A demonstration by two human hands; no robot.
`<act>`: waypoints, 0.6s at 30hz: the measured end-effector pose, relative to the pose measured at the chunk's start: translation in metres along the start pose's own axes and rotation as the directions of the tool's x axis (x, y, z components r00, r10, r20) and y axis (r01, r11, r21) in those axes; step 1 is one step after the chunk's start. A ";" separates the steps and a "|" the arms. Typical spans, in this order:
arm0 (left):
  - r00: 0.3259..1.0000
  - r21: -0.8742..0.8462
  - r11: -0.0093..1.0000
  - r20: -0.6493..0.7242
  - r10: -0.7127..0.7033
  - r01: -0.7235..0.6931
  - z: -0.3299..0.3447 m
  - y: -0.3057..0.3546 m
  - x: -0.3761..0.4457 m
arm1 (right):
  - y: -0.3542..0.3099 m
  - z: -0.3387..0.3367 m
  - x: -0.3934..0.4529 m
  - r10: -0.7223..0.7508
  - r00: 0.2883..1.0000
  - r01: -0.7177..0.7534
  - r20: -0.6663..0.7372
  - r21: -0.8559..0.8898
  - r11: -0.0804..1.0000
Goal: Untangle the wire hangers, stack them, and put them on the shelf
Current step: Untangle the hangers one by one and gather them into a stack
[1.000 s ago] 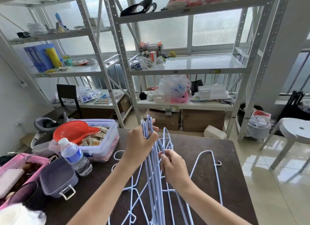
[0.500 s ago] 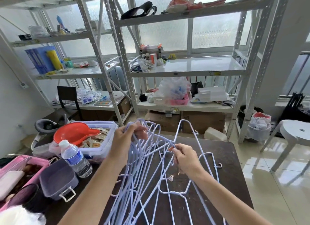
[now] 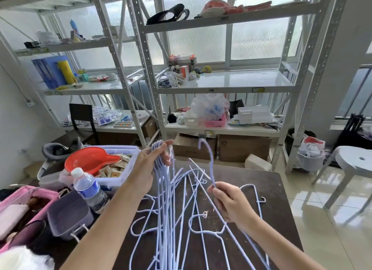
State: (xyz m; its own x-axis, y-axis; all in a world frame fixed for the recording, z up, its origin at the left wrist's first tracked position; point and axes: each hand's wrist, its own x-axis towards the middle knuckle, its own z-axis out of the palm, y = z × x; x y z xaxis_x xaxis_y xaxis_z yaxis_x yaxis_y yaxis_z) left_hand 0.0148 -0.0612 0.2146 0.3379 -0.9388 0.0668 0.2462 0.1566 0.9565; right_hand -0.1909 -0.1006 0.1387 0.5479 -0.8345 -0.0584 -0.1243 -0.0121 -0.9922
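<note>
Your left hand [image 3: 150, 165] has its fingers [image 3: 164, 156] curled round the gathered tops of a bundle of pale blue wire hangers [image 3: 165, 199], pinching them just left of the frame's centre. From that grip the wires fan downward and spread across the dark bench [image 3: 267, 191], their lower ends running out of the bottom edge of the frame. Your right hand [image 3: 229, 203] sits lower and to the right; its fingertips [image 3: 214, 189] pinch the stem of a single hanger [image 3: 209, 163] whose hook curves upward, clear of the bundle, toward the middle of the frame. How much of this hanger is still caught among the others below cannot be told.

Both forearms enter from the bottom edge and converge toward the centre, the left raised higher than the right.

One more hanger [image 3: 256, 197] lies flat on the bench near its right edge, just right of your right hand. Left of your left arm the bench is crowded: a water bottle [image 3: 88, 191] stands close to the forearm, with a clear tub [image 3: 120, 177] holding a red scoop [image 3: 90, 162] behind it and a grey box [image 3: 68, 215] in front. Beyond the far edge of the bench stands the white metal shelf [image 3: 237, 82], its middle level mostly bare toward the right.
</note>
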 end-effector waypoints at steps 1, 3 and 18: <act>1.000 -0.002 1.000 0.007 -0.014 0.014 0.001 -0.004 -0.001 | -0.003 0.001 0.002 -0.008 0.999 0.010 -0.033 0.046 0.999; 0.999 -0.001 0.999 0.014 -0.037 0.037 0.002 -0.011 -0.002 | -0.011 0.006 0.006 -0.032 0.998 0.034 -0.045 0.053 0.998; 0.989 0.013 0.998 0.130 -0.066 0.065 0.002 -0.015 -0.008 | -0.015 0.046 0.025 -0.130 0.992 0.118 0.003 -0.434 0.893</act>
State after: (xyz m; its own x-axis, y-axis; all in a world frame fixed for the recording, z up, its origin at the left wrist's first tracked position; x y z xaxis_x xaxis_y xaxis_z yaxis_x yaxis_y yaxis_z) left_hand 0.0063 -0.0566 0.2004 0.2000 -0.9790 0.0403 0.2561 0.0919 0.9623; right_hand -0.1372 -0.0962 0.1466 0.5621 -0.8241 0.0702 -0.4054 -0.3485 -0.8451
